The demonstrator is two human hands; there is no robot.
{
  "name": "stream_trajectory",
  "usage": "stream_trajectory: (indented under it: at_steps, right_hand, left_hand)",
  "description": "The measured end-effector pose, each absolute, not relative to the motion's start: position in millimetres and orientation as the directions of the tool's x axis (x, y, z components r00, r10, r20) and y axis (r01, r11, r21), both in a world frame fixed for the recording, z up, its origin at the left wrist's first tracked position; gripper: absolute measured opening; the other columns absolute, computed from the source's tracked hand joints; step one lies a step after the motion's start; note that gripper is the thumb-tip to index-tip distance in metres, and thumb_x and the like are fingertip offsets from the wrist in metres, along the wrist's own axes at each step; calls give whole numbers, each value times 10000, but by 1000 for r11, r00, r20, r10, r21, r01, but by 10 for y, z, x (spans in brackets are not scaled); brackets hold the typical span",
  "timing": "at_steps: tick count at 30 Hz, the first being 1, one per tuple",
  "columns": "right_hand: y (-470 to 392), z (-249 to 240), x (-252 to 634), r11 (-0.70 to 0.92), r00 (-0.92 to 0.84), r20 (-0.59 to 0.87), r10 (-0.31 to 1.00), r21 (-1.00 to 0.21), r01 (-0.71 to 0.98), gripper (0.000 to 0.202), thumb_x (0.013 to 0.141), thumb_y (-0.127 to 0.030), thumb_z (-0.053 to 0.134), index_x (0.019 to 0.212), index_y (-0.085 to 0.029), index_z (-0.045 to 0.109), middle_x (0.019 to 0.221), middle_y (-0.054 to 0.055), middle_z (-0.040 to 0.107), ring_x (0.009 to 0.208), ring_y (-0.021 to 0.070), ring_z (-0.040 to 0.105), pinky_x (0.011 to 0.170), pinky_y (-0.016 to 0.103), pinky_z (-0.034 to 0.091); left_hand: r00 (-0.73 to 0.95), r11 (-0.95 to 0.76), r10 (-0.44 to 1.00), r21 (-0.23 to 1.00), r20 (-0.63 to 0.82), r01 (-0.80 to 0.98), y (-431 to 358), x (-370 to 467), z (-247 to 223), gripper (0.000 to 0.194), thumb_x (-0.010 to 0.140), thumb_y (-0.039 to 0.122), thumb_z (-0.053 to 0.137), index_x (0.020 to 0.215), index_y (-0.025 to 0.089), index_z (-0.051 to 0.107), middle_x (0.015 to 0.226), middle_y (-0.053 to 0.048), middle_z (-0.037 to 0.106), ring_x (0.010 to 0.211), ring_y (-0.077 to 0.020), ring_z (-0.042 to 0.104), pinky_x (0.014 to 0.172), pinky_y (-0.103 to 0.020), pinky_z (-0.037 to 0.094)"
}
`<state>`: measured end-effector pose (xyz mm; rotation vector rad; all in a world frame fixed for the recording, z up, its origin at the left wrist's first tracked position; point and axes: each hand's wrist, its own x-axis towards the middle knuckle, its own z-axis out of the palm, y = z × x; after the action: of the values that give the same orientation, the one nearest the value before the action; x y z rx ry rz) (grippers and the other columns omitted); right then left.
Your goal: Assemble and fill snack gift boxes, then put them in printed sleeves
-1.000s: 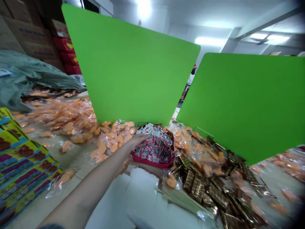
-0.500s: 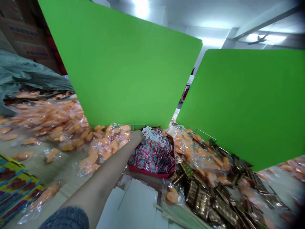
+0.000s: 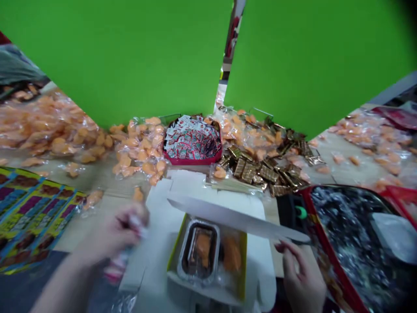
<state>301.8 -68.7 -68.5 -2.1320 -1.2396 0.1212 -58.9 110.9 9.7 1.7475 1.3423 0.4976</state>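
Note:
My left hand (image 3: 122, 230), blurred, is closed on small white and red packets at the left of an open box (image 3: 171, 256). The box has yellow edges and holds a foil tray (image 3: 182, 265) with an orange piece inside, beside another wrapped orange piece (image 3: 232, 254). Over the box's far side lies a long white strip (image 3: 234, 218). My right hand (image 3: 301, 276) pinches the strip near its right end, thumb and finger together. White flattened card (image 3: 159, 217) lies around the box. Behind it, a red tray (image 3: 192, 161) is heaped with small packets.
Wrapped orange pieces (image 3: 143, 145) and gold-brown packets (image 3: 260, 171) cover the back. Printed yellow-blue cartons (image 3: 35, 213) stand left. A red-rimmed container (image 3: 329, 243) of clear wrapped items is at right. Green panels (image 3: 146, 56) rise behind.
The view has tipped down. My left hand has drawn back from the red tray with packets in it. My right hand, the white strip and the open box have come into view.

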Motion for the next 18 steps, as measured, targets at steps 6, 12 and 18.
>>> stream_trajectory:
  at_steps: [6,12,18]
  right_hand:
    - [-738,-660,2700,-281,522,106,847,-743,607,348,873,-406,417,1022,-167,622,885,92,679,790,190,640,526,255,487]
    - [-609,-336,3168,-216,367,113,924,-637,740,583,771,-517,545,1186,-107,548,749,34,550,600,149,504,559,289,474]
    - [29,155,3124,-99,-22,-152,988,-737,669,428,850,-531,399,823,-171,631,607,1,559,548,135,537,539,249,447]
  left_hand:
    - [591,-345,776,635,-221,691,221,202,-531,241,777,478,591,764,239,610,782,-29,642,769,-215,576,692,-333,421]
    - [168,-302,947,583,274,754,621,-107,-386,372,828,471,504,1114,248,584,1114,-92,586,1106,-292,492,908,-424,422]
    - [490,-412,871,581,28,701,1280,-149,-15,243,732,393,607,869,199,656,736,-28,664,687,-210,599,716,-337,483]
